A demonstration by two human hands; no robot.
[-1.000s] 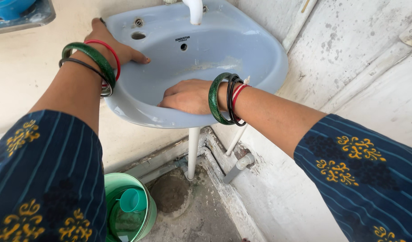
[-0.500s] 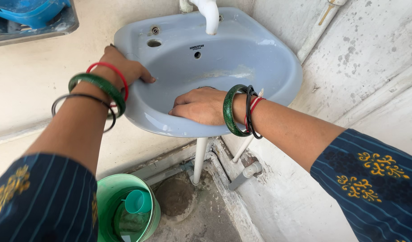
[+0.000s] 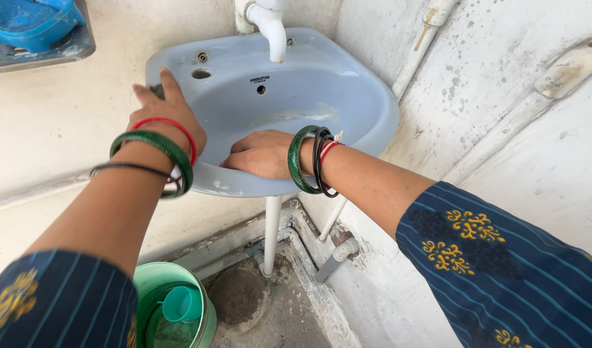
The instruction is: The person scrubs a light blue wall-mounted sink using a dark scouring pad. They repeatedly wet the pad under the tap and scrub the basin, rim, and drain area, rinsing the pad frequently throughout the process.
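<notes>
Basin (image 3: 347,96), pale blue, under white tap (image 3: 270,26): right hand (image 3: 260,154) now lower inside near front rim, fingers curled, contents not visible; left hand (image 3: 170,113) stays flat, open on left rim

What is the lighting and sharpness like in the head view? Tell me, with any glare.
Head view: soft even daylight, no harsh glare; faint sheen on the blue basin; left hand and right hand sharp; green bucket below sits in dimmer shade; edges bend slightly.
</notes>
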